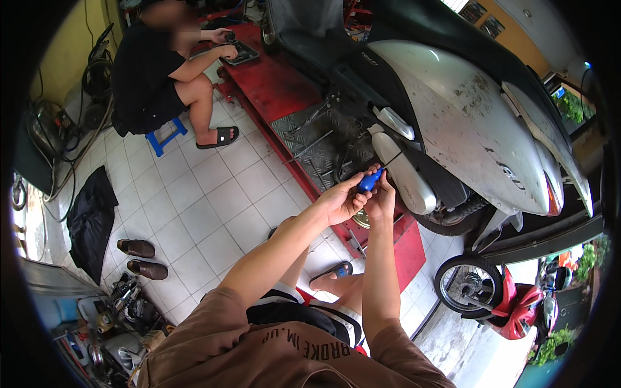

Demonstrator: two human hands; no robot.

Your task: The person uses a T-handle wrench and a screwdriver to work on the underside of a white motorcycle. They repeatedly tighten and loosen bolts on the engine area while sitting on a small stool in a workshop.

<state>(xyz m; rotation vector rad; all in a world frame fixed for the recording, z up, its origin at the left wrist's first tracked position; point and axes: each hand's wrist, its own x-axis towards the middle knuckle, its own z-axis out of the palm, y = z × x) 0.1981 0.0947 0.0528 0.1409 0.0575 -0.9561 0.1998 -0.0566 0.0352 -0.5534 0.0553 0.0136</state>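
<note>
A screwdriver (369, 182) with a blue handle and a thin dark shaft is held up between my hands, its shaft slanting up to the right. My left hand (343, 199) is closed around the handle from the left. Close against it, my right hand (383, 199) has its fingers at the shaft end of the handle. Just beyond the shaft is the silver-grey cover (409, 178) on the scooter's side, low by the rear wheel. Whether the tip touches the scooter (453, 97) I cannot tell.
The scooter stands on a red lift platform (259, 97), with several tools (309, 145) on its metal plate. At the upper left another person sits on a blue stool (166, 136), hands over a tray (244, 54). Brown shoes (147, 269) and black cloth (94, 223) lie left; a red motorbike (517, 304) stands right.
</note>
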